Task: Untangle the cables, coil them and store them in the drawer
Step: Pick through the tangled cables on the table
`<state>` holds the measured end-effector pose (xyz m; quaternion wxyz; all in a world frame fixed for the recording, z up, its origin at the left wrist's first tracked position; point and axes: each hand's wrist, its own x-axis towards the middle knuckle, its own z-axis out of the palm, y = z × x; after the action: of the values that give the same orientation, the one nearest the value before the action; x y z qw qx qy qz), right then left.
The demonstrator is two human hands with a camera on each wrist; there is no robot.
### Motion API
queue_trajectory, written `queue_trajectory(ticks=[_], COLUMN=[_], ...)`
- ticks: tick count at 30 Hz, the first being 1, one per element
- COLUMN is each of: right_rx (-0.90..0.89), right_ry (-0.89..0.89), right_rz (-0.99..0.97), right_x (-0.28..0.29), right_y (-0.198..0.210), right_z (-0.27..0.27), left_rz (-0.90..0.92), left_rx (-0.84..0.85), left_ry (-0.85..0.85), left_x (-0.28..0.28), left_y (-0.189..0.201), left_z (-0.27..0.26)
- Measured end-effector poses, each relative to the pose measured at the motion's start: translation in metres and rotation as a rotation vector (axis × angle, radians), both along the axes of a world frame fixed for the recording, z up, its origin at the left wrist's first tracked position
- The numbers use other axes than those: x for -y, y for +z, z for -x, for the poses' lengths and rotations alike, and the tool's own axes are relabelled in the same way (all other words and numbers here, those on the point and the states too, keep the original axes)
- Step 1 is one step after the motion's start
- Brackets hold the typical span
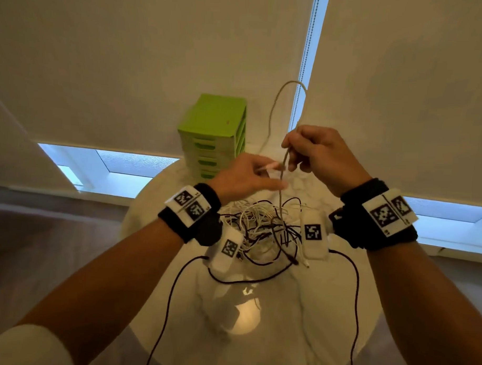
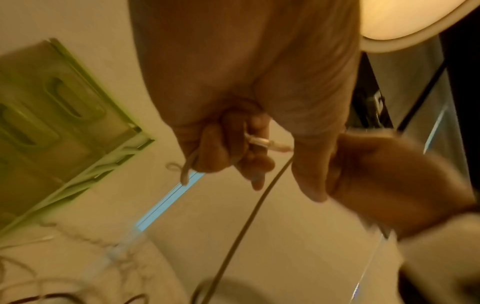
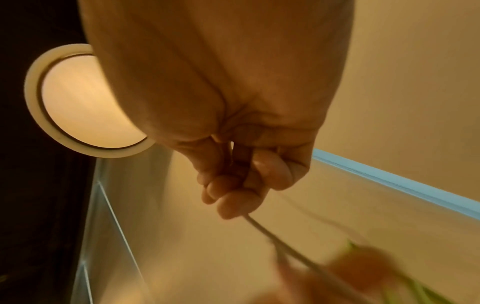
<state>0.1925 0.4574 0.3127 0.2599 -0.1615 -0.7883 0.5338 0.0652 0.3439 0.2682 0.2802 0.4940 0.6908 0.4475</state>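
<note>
Head cam: right hand point(image 1: 321, 155) pinches limp, light beige braided cable point(image 1: 282, 183), left hand point(image 1: 247, 177) grips its plug end point(image 1: 270, 166); grab near plug, not mid-tangle.

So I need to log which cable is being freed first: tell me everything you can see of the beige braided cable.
The beige braided cable looks woven and thin. It rises taut from the tangled cable pile on the round white table, passes through the right hand, then arcs overhead in a loop and falls behind. The left hand pinches its pale connector end.
</note>
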Motion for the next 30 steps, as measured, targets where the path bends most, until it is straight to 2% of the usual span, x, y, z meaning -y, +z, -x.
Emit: queue_trajectory(ticks=[2, 5, 7, 9, 11, 12, 13, 16, 19, 21, 23, 25, 27, 30], right_rx=[-0.123, -0.282, -0.192, 0.052, 0.275, 0.329, 0.346, 0.305, 0.214, 0.099, -0.014, -0.109, -0.190, -0.266], right_ry=[-0.022, -0.073, -0.074, 0.001, 0.090, 0.078, 0.038, -0.048, -0.058, -0.138, -0.245, -0.308, -0.310, -0.244], right_rz=[0.046, 0.185, 0.275, 0.275, 0.070, -0.041, -0.094, 0.032, 0.220, 0.367, 0.535, 0.686, 0.809, 0.931], right_x=[0.005, 0.002, 0.004, 0.016, 0.028, 0.030, 0.029, 0.019, 0.013, 0.004, -0.006, -0.011, -0.008, 0.002], right_y=[0.012, 0.012, -0.012, -0.053, -0.094, -0.109, -0.119, -0.122, -0.103, -0.089, -0.079, -0.073, -0.071, -0.075], right_z=[0.003, -0.003, -0.008, -0.005, 0.002, 0.004, 0.005, -0.006, -0.025, -0.036, -0.045, -0.053, -0.057, -0.058], left_rz=[0.122, 0.049, -0.045, -0.129, -0.191, -0.224, -0.256, -0.259, -0.072, 0.000, -0.062, -0.133, -0.145, -0.164], left_rx=[-0.090, 0.039, 0.152, 0.187, 0.150, 0.126, 0.117, 0.181, 0.132, 0.073, 0.072, 0.058, 0.009, -0.043], left_ry=[-0.061, 0.045, 0.114, 0.119, 0.108, 0.122, 0.157, 0.281, 0.361, 0.371, 0.279, 0.103, -0.057, -0.200], left_x=[-0.005, -0.004, -0.004, -0.006, -0.007, -0.006, -0.006, 0.001, 0.010, 0.013, 0.013, 0.008, -0.002, -0.018], left_y=[-0.015, -0.024, -0.012, 0.010, 0.030, 0.037, 0.041, 0.034, 0.009, -0.010, -0.024, -0.032, -0.038, -0.042], left_z=[-0.006, -0.003, 0.005, 0.013, 0.016, 0.018, 0.022, 0.049, 0.071, 0.070, 0.059, 0.043, 0.024, -0.008])
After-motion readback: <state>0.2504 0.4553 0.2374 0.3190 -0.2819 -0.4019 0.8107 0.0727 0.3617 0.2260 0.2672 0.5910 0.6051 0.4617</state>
